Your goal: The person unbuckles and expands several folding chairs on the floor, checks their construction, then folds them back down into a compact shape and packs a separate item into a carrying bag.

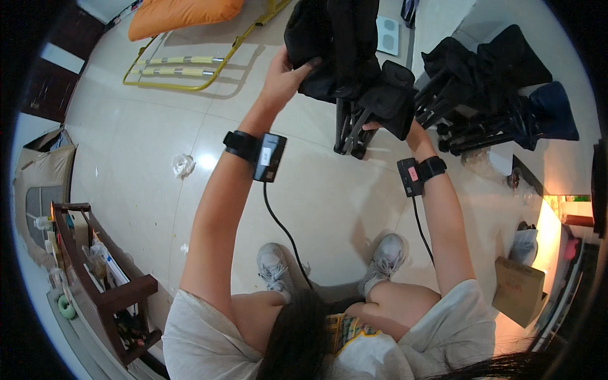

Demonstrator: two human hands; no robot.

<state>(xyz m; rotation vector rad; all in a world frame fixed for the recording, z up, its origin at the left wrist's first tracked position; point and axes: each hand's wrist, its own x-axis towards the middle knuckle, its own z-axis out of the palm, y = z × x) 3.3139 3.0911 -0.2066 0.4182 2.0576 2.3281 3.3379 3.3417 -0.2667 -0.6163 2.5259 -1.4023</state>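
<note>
A folded black folding chair point(345, 57), its fabric bunched over dark metal legs, stands before me at the top of the view. My left hand point(288, 75) is closed on the black fabric at its left side, thumb on top. Lower down on the right, my right hand point(373, 126) reaches round behind a hanging flap, and only some fingertips show by the legs point(347, 130); the rest is hidden. Each wrist wears a strap with a small black box and a cable.
More folded chairs, black point(468, 73) and navy point(552, 109), lie at right. A yellow-framed lounger point(209, 82) with an orange cushion point(183, 18) stands at far left. Crumpled plastic point(183, 166) lies on the tiles. A wooden shelf point(130, 292) is left, a cardboard box point(518, 290) right.
</note>
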